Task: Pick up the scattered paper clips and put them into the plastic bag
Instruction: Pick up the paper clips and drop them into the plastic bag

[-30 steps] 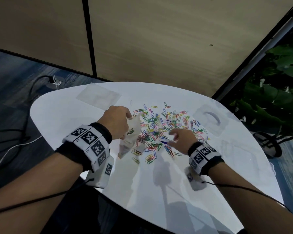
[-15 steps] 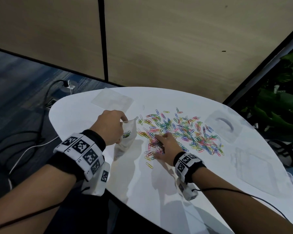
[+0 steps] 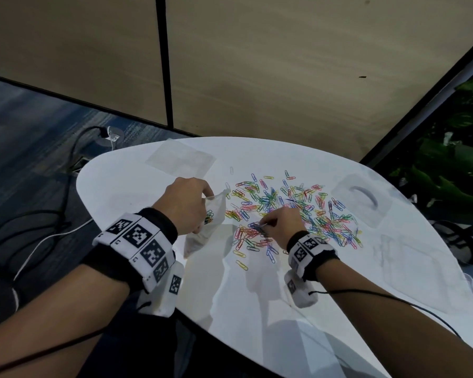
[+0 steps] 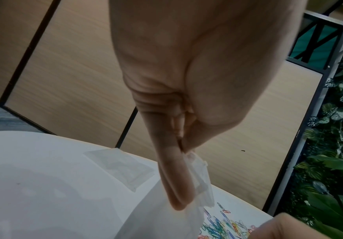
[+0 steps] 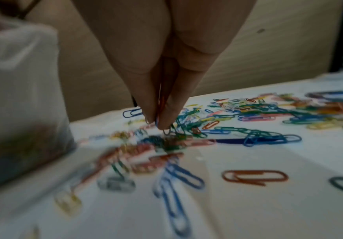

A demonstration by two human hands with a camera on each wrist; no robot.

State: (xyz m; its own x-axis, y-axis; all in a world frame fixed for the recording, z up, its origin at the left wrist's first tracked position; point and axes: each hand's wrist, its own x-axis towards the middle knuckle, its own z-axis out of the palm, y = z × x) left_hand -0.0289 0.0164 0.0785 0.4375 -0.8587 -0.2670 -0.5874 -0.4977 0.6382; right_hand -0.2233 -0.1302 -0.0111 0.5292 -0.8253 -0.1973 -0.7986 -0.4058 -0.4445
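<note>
Several coloured paper clips lie scattered over the middle of the white table. My left hand grips the top edge of a clear plastic bag, which hangs to the table with a few clips inside; the left wrist view shows thumb and fingers pinching the bag's rim. My right hand is at the near left part of the pile, its fingertips pinching a small bunch of paper clips just above the table. The bag stands to their left.
More flat clear plastic bags lie on the table: one at the back left, one with a handle cutout at the right, another at the near right. Cables run over the floor at the left. Plants stand beyond the right edge.
My right hand moved from the far side of the pile to its near left part, pressed down there, then closed its fingertips on clips. The left hand kept holding the bag.
</note>
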